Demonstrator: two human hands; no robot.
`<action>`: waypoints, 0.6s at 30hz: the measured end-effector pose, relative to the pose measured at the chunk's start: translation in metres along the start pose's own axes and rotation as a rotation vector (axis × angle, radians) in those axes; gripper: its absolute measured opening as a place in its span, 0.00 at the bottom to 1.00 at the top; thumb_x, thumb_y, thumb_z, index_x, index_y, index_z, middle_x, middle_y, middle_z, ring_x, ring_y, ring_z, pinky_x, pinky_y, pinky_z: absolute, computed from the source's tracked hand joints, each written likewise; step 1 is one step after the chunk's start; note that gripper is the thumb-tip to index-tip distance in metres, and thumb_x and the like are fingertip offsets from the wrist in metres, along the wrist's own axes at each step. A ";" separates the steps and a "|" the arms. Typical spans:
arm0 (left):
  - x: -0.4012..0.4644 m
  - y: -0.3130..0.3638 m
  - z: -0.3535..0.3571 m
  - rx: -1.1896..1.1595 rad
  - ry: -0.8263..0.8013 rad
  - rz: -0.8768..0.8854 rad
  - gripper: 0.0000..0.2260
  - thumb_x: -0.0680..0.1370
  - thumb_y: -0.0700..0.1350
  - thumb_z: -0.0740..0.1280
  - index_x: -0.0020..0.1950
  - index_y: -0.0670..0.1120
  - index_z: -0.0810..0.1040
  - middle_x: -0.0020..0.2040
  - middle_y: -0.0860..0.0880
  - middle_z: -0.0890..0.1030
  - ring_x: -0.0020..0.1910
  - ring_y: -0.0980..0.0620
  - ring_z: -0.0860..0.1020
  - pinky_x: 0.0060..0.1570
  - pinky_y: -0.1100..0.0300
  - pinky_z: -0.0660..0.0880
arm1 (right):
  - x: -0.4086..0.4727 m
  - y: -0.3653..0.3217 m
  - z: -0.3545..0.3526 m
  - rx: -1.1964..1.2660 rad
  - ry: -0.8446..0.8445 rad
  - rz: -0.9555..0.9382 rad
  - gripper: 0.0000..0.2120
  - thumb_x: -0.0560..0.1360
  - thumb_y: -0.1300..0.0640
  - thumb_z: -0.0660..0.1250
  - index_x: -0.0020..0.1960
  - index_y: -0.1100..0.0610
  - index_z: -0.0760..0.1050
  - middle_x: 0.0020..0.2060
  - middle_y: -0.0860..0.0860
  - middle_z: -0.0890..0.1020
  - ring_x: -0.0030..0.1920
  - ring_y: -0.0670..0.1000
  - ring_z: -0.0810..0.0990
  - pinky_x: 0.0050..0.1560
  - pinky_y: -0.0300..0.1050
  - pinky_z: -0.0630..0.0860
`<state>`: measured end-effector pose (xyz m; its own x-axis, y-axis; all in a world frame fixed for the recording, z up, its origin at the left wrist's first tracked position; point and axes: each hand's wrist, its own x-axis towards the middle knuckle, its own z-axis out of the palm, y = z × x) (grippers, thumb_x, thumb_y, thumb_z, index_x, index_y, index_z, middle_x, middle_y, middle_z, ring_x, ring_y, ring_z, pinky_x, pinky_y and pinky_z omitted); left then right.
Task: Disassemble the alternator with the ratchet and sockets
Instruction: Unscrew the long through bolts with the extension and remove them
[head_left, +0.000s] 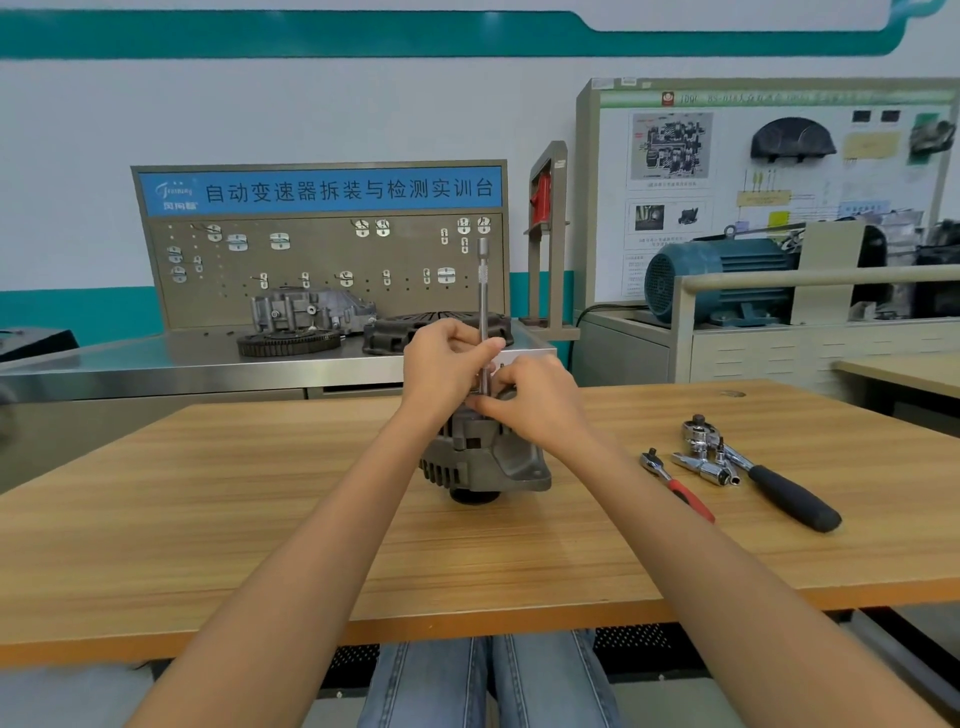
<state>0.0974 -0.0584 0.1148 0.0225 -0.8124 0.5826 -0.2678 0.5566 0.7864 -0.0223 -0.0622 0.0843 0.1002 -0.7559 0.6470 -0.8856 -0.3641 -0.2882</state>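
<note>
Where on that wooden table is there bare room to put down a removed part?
The wooden table is bare left of the alternator, out to its left edge, and along the near edge. It is crowded right of it, with the red-handled ratchet, loose sockets and black-handled ratchet.

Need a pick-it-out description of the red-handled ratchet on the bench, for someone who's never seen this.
Start at the wooden table, then go right of the alternator to the cluster of chrome tools. The red-handled ratchet is the leftmost of these, lying flat and untouched. It is smaller than the black-handled ratchet beside it, and the only tool there with a red grip.
</note>
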 end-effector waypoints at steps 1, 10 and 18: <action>0.000 0.001 0.000 0.010 0.004 0.000 0.09 0.73 0.44 0.74 0.39 0.49 0.74 0.38 0.48 0.79 0.47 0.44 0.82 0.50 0.43 0.79 | 0.000 -0.001 0.000 0.001 0.000 0.002 0.14 0.72 0.44 0.69 0.32 0.47 0.72 0.27 0.44 0.75 0.30 0.43 0.73 0.31 0.38 0.68; -0.006 0.000 -0.004 -0.040 -0.095 0.015 0.11 0.79 0.44 0.66 0.59 0.42 0.77 0.47 0.49 0.83 0.49 0.53 0.82 0.56 0.51 0.79 | 0.001 0.000 0.000 0.004 -0.005 -0.001 0.12 0.72 0.44 0.69 0.41 0.52 0.81 0.32 0.46 0.79 0.36 0.44 0.75 0.39 0.42 0.73; 0.003 0.005 -0.005 0.043 -0.037 0.007 0.06 0.74 0.45 0.73 0.44 0.44 0.78 0.42 0.45 0.82 0.46 0.46 0.82 0.50 0.48 0.80 | 0.000 0.000 -0.001 -0.002 0.009 -0.006 0.12 0.72 0.44 0.69 0.37 0.51 0.79 0.28 0.43 0.76 0.31 0.42 0.72 0.32 0.38 0.65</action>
<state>0.1015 -0.0569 0.1212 -0.0147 -0.8146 0.5798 -0.3089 0.5552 0.7722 -0.0225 -0.0615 0.0848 0.1014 -0.7488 0.6550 -0.8861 -0.3673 -0.2827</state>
